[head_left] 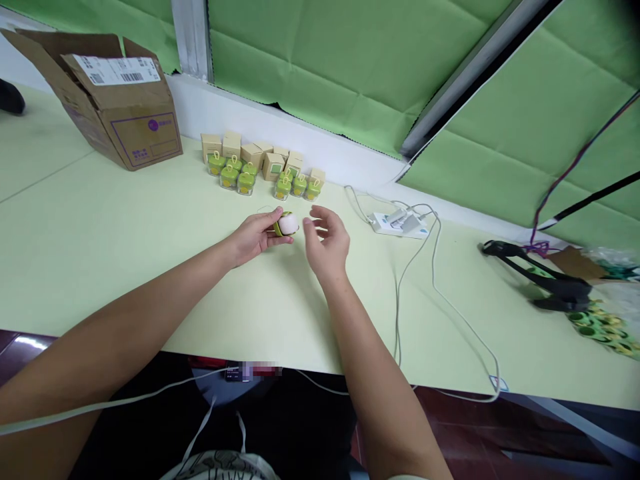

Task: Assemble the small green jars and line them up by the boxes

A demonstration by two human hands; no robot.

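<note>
My left hand point(255, 237) is closed around a small round white object with a yellow-green band point(287, 224), held just above the pale green table point(125, 247). My right hand point(326, 243) hovers right beside it, fingers spread and curled a little, holding nothing. Behind them stand several small green-lidded clear containers point(240, 179) and a row of small tan boxes point(253, 152) along the wall.
An open cardboard box point(125, 107) lies at the back left. A white power strip point(400, 223) with grey cables point(435, 280) sits to the right. A black clamp-like tool point(540, 277) and green ring-shaped parts point(600, 327) lie at the far right.
</note>
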